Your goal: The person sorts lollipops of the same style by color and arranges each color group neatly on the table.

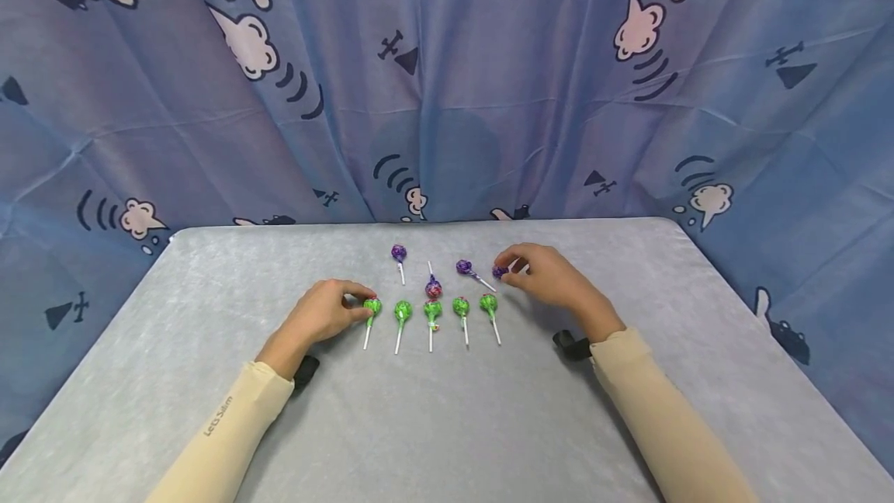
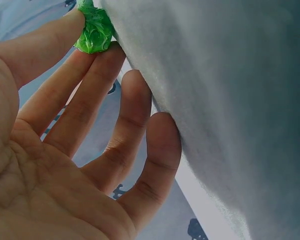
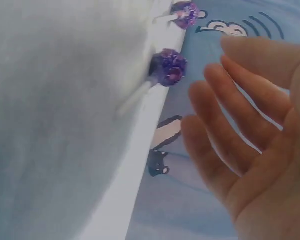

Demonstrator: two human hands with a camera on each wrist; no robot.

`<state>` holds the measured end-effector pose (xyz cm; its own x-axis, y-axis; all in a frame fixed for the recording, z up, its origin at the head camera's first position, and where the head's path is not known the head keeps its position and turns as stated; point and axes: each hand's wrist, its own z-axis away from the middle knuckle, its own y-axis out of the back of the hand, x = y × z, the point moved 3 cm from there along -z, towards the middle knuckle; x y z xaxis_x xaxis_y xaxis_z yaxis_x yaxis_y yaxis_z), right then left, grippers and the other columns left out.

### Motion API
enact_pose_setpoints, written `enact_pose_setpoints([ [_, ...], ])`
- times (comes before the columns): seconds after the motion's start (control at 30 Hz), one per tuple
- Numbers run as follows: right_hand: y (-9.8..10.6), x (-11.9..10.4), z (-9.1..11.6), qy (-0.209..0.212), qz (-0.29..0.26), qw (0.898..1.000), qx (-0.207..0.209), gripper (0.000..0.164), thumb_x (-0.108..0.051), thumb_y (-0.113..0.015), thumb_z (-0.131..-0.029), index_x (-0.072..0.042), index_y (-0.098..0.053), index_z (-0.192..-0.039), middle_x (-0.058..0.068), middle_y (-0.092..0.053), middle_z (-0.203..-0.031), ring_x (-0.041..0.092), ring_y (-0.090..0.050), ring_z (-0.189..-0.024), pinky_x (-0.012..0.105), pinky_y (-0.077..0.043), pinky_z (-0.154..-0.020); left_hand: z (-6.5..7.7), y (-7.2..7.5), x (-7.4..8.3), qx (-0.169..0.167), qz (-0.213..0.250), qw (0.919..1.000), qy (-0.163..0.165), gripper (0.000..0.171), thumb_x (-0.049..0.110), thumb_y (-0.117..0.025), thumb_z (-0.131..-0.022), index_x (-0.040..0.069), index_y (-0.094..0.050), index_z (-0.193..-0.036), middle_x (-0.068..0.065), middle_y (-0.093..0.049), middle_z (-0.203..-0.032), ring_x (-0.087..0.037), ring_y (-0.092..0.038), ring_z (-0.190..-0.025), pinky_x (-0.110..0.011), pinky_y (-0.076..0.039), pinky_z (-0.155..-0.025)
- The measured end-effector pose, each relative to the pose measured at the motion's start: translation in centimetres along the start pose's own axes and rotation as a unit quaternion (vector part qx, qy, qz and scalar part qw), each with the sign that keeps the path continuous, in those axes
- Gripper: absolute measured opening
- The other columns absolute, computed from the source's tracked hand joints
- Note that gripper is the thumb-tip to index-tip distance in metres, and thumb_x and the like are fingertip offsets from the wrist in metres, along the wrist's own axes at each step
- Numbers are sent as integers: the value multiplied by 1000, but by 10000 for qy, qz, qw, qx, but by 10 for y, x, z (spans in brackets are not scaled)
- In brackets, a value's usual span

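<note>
At the left end of a row of green lollipops, my left hand (image 1: 324,313) pinches the wrapped head of a green lollipop (image 2: 96,31) between thumb and fingertips. Its white stick points toward me in the head view. My right hand (image 1: 541,274) is at the right end of the back row, thumb and fingers spread about a purple lollipop (image 1: 499,272) whose stick is hidden. In the right wrist view the relaxed fingers (image 3: 202,100) hold nothing, and a purple lollipop (image 3: 168,67) lies just beyond the fingertips.
Several more green lollipops (image 1: 433,310) line up to the right, sticks toward me. Behind them lie purple lollipops (image 1: 398,252), one a purple-red lollipop (image 1: 433,287) with its stick pointing away. The grey-covered table (image 1: 447,425) ends at a blue patterned curtain (image 1: 447,84).
</note>
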<state>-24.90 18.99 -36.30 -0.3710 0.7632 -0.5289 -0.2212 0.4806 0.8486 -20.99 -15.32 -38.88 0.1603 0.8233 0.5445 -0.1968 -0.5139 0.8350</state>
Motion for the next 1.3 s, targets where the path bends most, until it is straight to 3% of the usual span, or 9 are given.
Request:
enact_pose_setpoints([
  [0.17,-4,6,-4,79,202,9997,114,35,-10,-66,-95,-5,-63,-129,14,-64,-130,34,-61,-118,51,-48,-99,0,-1,0,16,-15,10000,-12,30,26,-76,-88,22,-75,-117,-2,-72,-120,-19,-64,-96,-37,-49,-79],
  [0.4,-12,15,-8,77,219,9996,-168,44,-13,-68,-94,-11,-59,-137,13,-58,-141,35,-52,-133,54,-38,-111,0,0,0,58,-10,10000,-65,28,25,-76,-88,21,-76,-116,-3,-73,-118,-17,-64,-92,-34,-48,-75],
  [0.57,-12,17,-8,234,122,9995,-187,37,-12,-68,-94,-9,-64,-130,12,-64,-132,32,-56,-128,52,-40,-109,-1,0,0,80,-2,9999,-99,27,24,-76,-88,21,-76,-115,-4,-73,-117,-17,-64,-91,-35,-48,-75],
  [0.97,-2,22,-1,173,-71,9991,-382,32,-4,-59,-97,-6,-65,-128,13,-66,-129,32,-65,-114,49,-50,-96,-2,-2,-1,95,8,9999,-95,28,26,-76,-87,22,-76,-115,-2,-73,-117,-17,-63,-92,-34,-48,-75],
  [1.3,-3,24,-2,-32,-62,9983,-576,33,-6,-62,-96,-7,-65,-129,12,-68,-124,31,-64,-112,47,-52,-92,-2,-1,-3,112,10,9999,-37,28,27,-77,-86,23,-76,-114,0,-73,-116,-17,-63,-91,-33,-47,-74],
])
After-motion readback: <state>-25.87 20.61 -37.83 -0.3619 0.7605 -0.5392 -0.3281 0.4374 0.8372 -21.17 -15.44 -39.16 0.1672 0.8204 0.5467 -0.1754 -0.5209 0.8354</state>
